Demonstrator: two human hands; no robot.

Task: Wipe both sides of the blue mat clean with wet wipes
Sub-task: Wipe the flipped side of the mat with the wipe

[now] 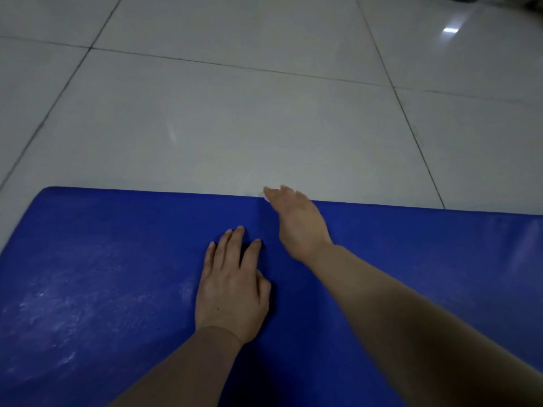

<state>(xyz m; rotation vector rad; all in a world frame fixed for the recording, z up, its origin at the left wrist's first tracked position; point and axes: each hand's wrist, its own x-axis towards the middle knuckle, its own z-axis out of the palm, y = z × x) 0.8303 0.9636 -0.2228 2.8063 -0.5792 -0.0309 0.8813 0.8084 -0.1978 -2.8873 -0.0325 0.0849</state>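
The blue mat (117, 274) lies flat on the floor and fills the lower half of the view; its far edge runs across the middle. My left hand (232, 289) rests flat on the mat, fingers straight and spread. My right hand (296, 221) reaches to the mat's far edge and presses a white wet wipe (264, 197) there. Only a small corner of the wipe shows beyond my fingers. A faint fold line runs down the mat between my hands.
Pale grey floor tiles (235, 113) with dark grout lines stretch beyond the mat. The left part of the mat shows whitish streaks (53, 306). A bright light reflection (450, 30) sits on the floor at the far right.
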